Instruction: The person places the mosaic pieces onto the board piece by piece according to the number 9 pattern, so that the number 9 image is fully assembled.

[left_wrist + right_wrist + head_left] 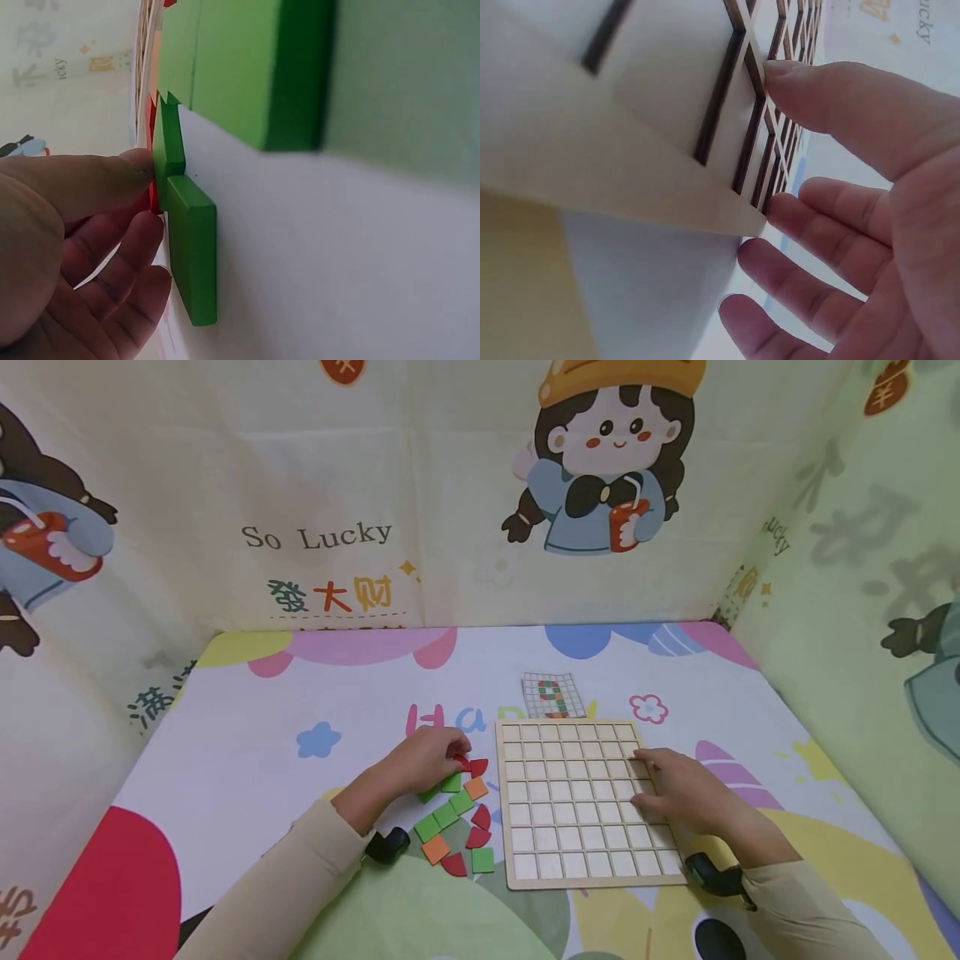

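My left hand is at the upper end of a loose group of flat tiles, its fingertips pinching a red quarter-circle tile. In the left wrist view its thumb lies against that red tile, largely hidden behind a green square tile. My right hand rests at the right side of a wooden grid board. Its thumb touches the grid strips, and the fingers lie loosely along the board's edge in the right wrist view. The board's cells hold no tiles.
Green square tiles, orange square tiles and more red quarter-circle tiles lie left of the board. Beyond its far edge is a pattern card showing a coloured figure on a grid. A printed curtain stands behind the table.
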Tool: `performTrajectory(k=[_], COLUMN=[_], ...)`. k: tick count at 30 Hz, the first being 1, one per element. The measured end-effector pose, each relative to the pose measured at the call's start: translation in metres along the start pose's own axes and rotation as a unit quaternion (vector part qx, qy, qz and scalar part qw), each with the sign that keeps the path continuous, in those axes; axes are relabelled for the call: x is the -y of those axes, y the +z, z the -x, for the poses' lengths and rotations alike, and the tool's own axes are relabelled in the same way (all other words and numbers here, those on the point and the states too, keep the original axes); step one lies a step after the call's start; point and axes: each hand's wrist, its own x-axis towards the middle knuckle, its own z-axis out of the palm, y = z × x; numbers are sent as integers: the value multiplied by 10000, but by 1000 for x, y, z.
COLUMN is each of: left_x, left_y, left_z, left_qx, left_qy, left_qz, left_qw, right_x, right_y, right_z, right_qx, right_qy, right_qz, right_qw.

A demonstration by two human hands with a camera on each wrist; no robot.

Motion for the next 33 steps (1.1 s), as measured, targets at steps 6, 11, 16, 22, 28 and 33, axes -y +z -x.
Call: performTrajectory(k=[6,11,16,22,28,33], left_x=[2,4,4,4,4,4], left_y=[0,-2,-2,-1,-2,-2], left_z=[0,0,-1,-1,-1,0], left_qx=[16,92,100,-3,-77,17], left_qy=[-57,-30,-49,-19,-132,-187], left_qz=[103,203,186,113,116,179], left_qw=[9999,9997,9998,9999,9998,9997], right_x=[-2,-2,-3,-1,0,0], right_y=[0,0,-1,-1,0,0], right_z=[0,-1,-2,-5,-7,-6], right_qx=[30,54,60,71,78,82], right_qy=[125,165,75,123,216,242], right_qz=[-233,-401,-441,-408,-453,-483], right_qw=[9996,9990,9990,9991,9987,9985])
